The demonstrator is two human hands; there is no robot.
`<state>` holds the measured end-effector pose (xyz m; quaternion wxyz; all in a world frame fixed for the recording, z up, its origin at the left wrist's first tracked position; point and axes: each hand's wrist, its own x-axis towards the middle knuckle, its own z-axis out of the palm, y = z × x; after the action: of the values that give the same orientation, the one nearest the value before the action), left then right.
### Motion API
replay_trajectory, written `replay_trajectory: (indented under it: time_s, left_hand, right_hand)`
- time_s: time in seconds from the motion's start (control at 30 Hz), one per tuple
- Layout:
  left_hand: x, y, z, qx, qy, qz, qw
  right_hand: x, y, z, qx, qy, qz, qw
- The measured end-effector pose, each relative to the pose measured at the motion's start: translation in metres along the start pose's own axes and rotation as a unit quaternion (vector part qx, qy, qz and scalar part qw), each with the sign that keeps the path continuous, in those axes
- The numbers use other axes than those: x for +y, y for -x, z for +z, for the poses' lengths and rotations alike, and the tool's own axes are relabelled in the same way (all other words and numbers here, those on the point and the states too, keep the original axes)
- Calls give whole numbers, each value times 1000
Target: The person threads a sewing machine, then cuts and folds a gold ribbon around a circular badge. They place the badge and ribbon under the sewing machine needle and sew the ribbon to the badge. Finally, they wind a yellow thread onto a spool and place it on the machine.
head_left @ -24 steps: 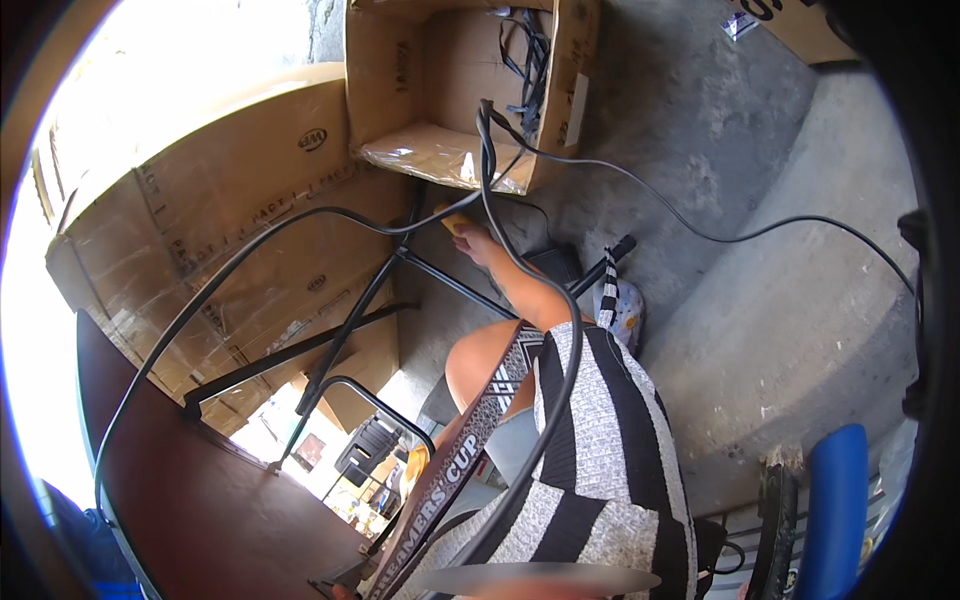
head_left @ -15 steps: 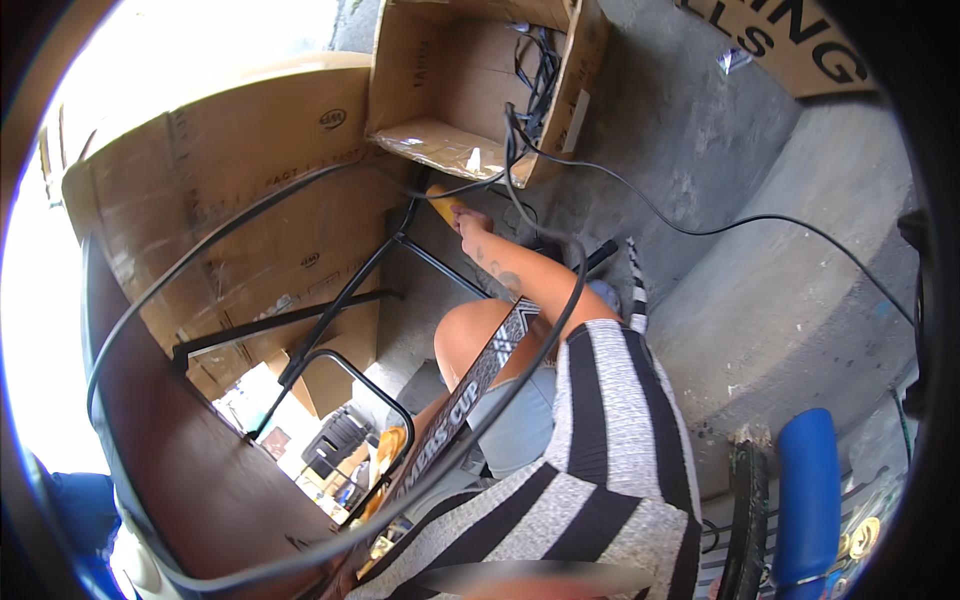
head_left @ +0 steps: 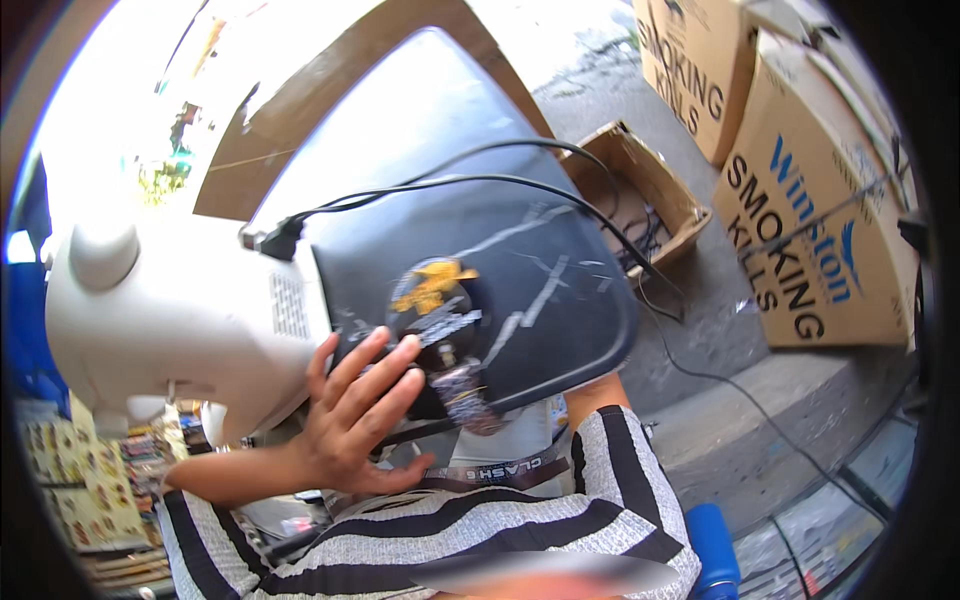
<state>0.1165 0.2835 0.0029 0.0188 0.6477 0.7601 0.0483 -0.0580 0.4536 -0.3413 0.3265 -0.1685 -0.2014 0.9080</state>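
Observation:
My left hand [head_left: 365, 410] is spread over the near left edge of a small black table [head_left: 570, 300] with white marble-like streaks. Its fingertips reach the tabletop beside a round dark thing [head_left: 432, 295] with yellow and silvery pieces on it. A small, clear-wrapped item [head_left: 465, 400] lies nearer the edge. Left of the hand stands a white, rounded machine [head_left: 190, 310] with vent slots; its kind is unclear. A black plug [head_left: 280, 240] on a cord [head_left: 470, 180] rests between machine and tabletop. My right forearm goes under the table's right corner, which hides that hand.
An open cardboard box [head_left: 690, 215] with dark cables in it stands on the floor beyond the table. Big printed cartons [head_left: 810, 220] are at the right. A thin cable [head_left: 740, 385] crosses the floor and a concrete step [head_left: 720, 430]. Something blue [head_left: 712, 550] stands at lower right.
The view has moved from beneath the table to above its top. My left hand has come into sight. My right hand, earlier closed around something yellow below, is now hidden.

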Motion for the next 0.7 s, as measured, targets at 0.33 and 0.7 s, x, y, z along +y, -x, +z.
replay_trajectory:
  time_s: [0.33,0.7]
  left_hand:
    - [-7,-21,-156,-28,-191,7,981]
    - [-130,-265,-146,-118,-543,-155,817]
  right_hand:
    - [-7,32,63,-113,154,60,980]
    - [-40,55,59,-144,282,86,944]
